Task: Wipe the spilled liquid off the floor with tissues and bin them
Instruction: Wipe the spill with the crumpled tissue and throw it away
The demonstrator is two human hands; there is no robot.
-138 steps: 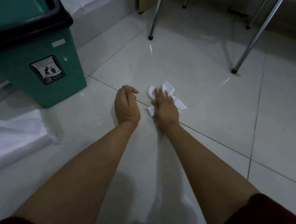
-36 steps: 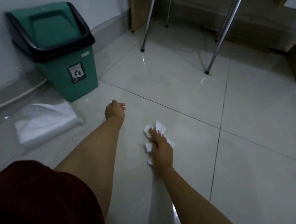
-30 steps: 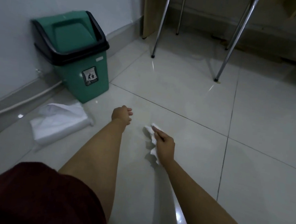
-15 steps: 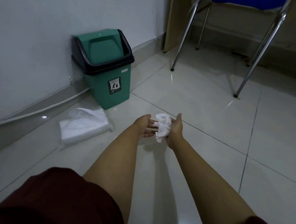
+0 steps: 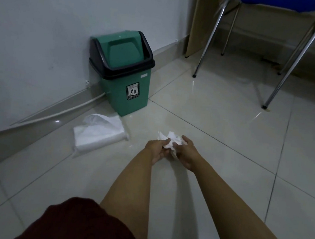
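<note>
A crumpled white tissue (image 5: 170,140) is held above the pale tiled floor (image 5: 218,136) between both my hands. My left hand (image 5: 154,150) grips its left side and my right hand (image 5: 185,152) grips its right side, fingers curled around it. A green bin (image 5: 126,89) with a black rim and a green swing lid stands against the wall, to the upper left of my hands. No liquid is plainly visible on the tiles.
A white plastic pack of tissues (image 5: 98,135) lies on the floor left of my hands, below the bin. Metal chair legs (image 5: 208,45) and a blue seat stand at the upper right, beside a wooden panel (image 5: 201,21). A pipe runs along the skirting.
My right hand lifted the tissue off the floor and my left hand joined it, so both now hold the wad. The view rose and turned toward the bin.
</note>
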